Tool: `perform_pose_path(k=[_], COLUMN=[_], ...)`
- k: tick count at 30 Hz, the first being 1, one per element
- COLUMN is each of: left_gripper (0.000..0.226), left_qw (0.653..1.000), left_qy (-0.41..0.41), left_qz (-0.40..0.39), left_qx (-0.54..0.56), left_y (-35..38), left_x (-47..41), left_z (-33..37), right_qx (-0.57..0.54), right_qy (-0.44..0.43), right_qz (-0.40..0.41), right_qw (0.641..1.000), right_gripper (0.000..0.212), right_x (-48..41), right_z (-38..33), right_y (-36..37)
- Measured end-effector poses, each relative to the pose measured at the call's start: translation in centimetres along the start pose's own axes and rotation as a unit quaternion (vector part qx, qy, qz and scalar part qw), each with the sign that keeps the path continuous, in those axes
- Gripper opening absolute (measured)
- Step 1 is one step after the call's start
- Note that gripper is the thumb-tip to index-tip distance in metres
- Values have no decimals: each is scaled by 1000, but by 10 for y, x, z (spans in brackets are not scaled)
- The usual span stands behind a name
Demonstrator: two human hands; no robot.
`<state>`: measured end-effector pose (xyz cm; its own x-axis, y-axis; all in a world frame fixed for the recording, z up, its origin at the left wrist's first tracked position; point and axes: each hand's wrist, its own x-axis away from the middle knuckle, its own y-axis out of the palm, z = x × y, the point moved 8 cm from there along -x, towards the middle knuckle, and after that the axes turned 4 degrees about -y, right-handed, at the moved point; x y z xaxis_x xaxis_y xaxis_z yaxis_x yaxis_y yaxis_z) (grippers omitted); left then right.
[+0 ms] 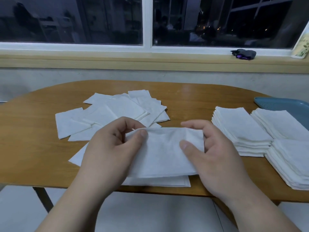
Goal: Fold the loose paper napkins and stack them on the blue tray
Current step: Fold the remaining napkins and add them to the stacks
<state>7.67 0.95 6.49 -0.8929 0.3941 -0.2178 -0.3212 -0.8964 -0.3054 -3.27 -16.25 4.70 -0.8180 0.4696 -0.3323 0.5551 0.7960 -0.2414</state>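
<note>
Napkin [163, 151] at 6 o'clock is pinched at its far edge between thumb and fingers of left hand [110, 148] and right hand [212, 153] (fold seemingly half done), so a skewed crease or tear could be caused by uneven pull, tray [284, 104] waiting at 3 o'clock.

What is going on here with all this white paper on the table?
A person is folding a white paper napkin: the left hand and right hand each pinch its upper edge above the brown wooden table. A loose pile of unfolded white napkins lies behind the hands. Three stacks of folded white napkins sit at the right by the blue plastic tray; whether any rests on it is hard to tell.
</note>
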Motion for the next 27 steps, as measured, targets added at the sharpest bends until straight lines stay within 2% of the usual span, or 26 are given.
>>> perform_pose_path(k=[3, 5, 8, 10, 15, 19, 24, 27], left_gripper=[10, 24, 44, 50, 37, 25, 17, 15], left_qw=[999, 996, 993, 991, 991, 992, 993, 991], left_qy=[-41, -61, -57, -49, -63, -63, -69, -77], left_qz=[-24, -57, -107, -121, -120, -104, -97, -104], left_qx=[19, 27, 9, -11, 9, 15, -12, -20], left_y=[-2, -2, -1, 1, -3, -8, -12, -12], left_x=[-3, -3, -2, -2, -6, -10, -10, -10], left_z=[-15, -23, -28, -26, -41, -45, -50, -52], right_qx=[-3, 8, 33, 33, 44, 44, 20, 40], right_qy=[15, 13, 5, 3, -13, 2, 17, -2], right_qz=[-16, -14, -2, 1, 4, -7, -19, -24], right_qw=[1000, 1000, 999, 999, 999, 999, 999, 999], right_gripper=[35, 37, 42, 43, 34, 43, 66, 59], right_x=[1, 0, -2, -3, -5, -3, 1, 4], right_z=[12, 19, 23, 23, 14, 19, 22, 22], right_y=[12, 14, 14, 14, 14, 16, 18, 18])
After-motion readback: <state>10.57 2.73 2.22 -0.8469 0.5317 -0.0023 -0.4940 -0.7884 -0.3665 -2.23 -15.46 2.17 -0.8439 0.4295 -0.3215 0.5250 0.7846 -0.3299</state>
